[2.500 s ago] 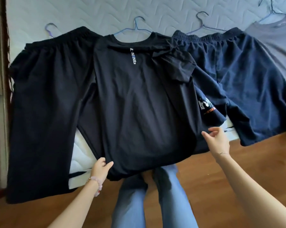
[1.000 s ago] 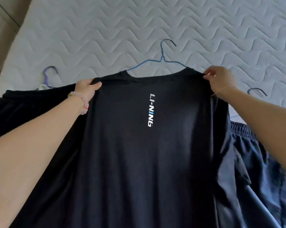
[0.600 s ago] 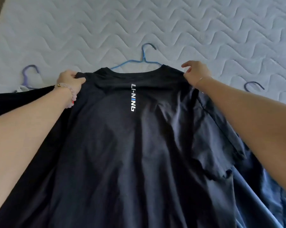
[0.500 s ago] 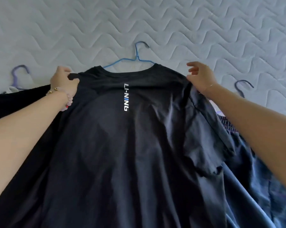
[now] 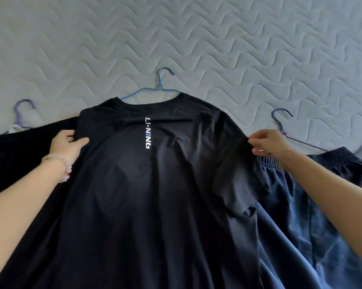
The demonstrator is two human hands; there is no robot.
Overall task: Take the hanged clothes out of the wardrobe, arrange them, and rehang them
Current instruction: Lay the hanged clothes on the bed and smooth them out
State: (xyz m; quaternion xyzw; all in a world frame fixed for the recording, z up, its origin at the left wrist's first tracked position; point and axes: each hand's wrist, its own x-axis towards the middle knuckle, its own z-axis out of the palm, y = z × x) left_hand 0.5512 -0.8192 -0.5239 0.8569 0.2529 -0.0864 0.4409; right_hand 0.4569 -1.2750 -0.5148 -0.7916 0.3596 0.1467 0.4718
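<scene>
A black T-shirt (image 5: 146, 195) with a white logo down its back lies flat on the mattress, still on a blue wire hanger (image 5: 155, 90) whose hook sticks out past the collar. My left hand (image 5: 67, 144) grips the shirt's left edge just below the shoulder, thumb on top of the cloth. My right hand (image 5: 267, 143) pinches the right sleeve at the shoulder seam. That sleeve lies folded over onto the shirt's side.
Black trousers (image 5: 19, 155) on a purple hanger (image 5: 22, 107) lie under the shirt's left side. Navy shorts (image 5: 313, 195) on another purple hanger (image 5: 284, 126) lie to the right. The quilted white mattress (image 5: 196, 38) stretches beyond.
Both hands slid from the top of the shoulders outward and down to the sleeve areas. The shirt lies flatter and the view has pulled back a little.
</scene>
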